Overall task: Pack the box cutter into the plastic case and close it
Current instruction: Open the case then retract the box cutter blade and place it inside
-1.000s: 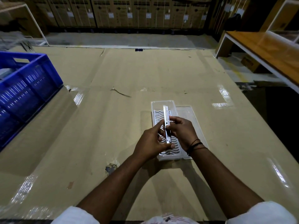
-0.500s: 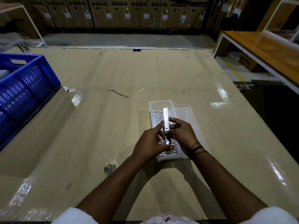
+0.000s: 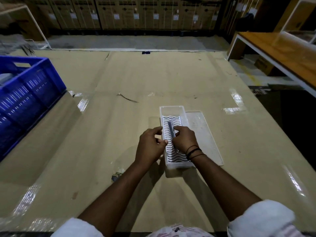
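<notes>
Two hands work over the open plastic case (image 3: 172,112) on the cardboard-covered table (image 3: 119,134): the right hand (image 3: 185,140) pinches the box cutter (image 3: 171,129), which lies lengthwise over the case's wavy white insert, while the left hand (image 3: 150,146), fingers loosely curled and holding nothing, hovers beside the case's left wall

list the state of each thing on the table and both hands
plastic case: open, flat on the table
lid: off, lying right of the case
box cutter: over the case, pinched by right hand
right hand: gripping the cutter
left hand: off the cutter, empty
blue crate: open-topped, far left
</notes>
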Motion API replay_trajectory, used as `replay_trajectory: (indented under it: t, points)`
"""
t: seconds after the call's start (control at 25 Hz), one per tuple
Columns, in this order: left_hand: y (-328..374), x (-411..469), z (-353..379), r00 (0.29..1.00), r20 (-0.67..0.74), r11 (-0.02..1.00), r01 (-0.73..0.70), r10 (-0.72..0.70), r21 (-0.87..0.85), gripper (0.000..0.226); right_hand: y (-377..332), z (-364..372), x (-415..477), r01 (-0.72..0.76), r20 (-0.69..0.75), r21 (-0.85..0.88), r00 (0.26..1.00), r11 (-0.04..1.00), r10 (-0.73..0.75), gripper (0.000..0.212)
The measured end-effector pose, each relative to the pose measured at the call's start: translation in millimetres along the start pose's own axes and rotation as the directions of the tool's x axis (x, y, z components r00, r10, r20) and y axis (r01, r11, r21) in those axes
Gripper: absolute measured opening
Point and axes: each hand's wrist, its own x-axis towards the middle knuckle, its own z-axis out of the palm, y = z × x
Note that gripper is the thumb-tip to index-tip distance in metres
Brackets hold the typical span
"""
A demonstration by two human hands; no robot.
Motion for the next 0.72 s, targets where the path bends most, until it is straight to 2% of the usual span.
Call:
replay_trajectory:
  t: [0.12,0.28,0.48,0.72]
  points:
    - [0.0,0.0,-0.8,0.997,0.053,0.998,0.053,-0.052,-0.019,0.055,-2.8,6.5,3.4,0.024,-0.014,-0.074,1.0,0.997,-0.025,0.037]
    - [-0.1,-3.2,-0.1,0.996,0.052,0.997,0.069,-0.068,-0.018,0.054,-0.2,13.8,2.9,0.023,-0.015,-0.046,1.0,0.999,-0.024,0.061]
    - [0.5,-3.8,2.4,0.995,0.039,0.996,0.09,-0.09,0.01,0.054,1.6,23.9,6.4,0.029,-0.013,-0.204,0.999,0.979,-0.032,0.045]
    - [1.1,-4.3,3.0,0.992,0.069,0.994,0.107,-0.107,0.001,0.055,-0.4,21.8,14.3,0.004,0.044,-0.374,0.999,0.927,0.014,0.055]
